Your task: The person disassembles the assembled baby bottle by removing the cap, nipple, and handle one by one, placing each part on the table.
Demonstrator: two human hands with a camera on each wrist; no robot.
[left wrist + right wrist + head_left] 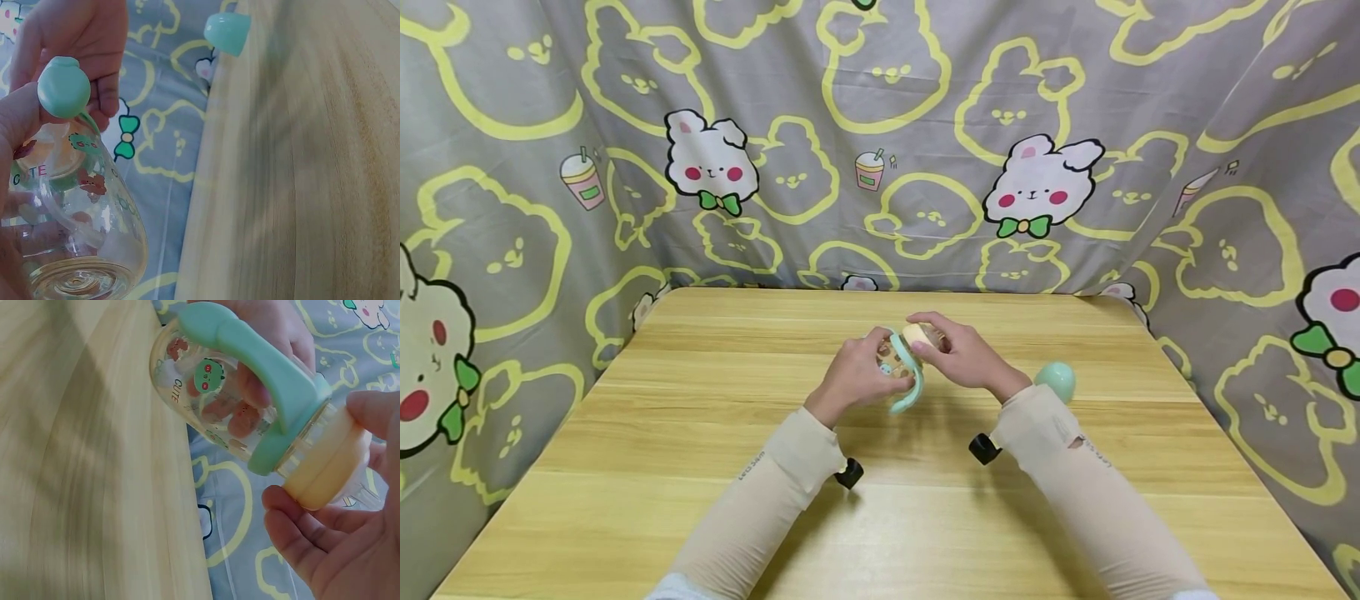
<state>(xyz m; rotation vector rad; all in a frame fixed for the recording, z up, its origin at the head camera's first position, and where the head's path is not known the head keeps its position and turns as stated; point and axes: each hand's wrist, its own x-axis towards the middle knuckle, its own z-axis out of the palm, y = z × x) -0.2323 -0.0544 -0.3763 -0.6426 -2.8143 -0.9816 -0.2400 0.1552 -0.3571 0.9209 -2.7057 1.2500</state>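
A clear baby bottle (187, 394) with cartoon prints is held tilted above the table, its mouth end toward my right hand. My left hand (857, 372) grips it round the body. Its mint-green handle (269, 369) curves out from the neck band. My right hand (961, 355) holds the cream screw ring (325, 464) at the mouth end between thumb and fingers. The ring sits at the bottle's neck, where some clear thread shows; how tightly it is fixed I cannot tell. A pale straw (65, 219) shows inside the bottle.
A mint-green dome cap (1056, 381) stands on the wooden table (895, 533), just beyond the right wrist. A grey patterned curtain (917, 208) hangs behind and along the sides of the table. A black wrist camera piece (984, 448) juts out below the right sleeve.
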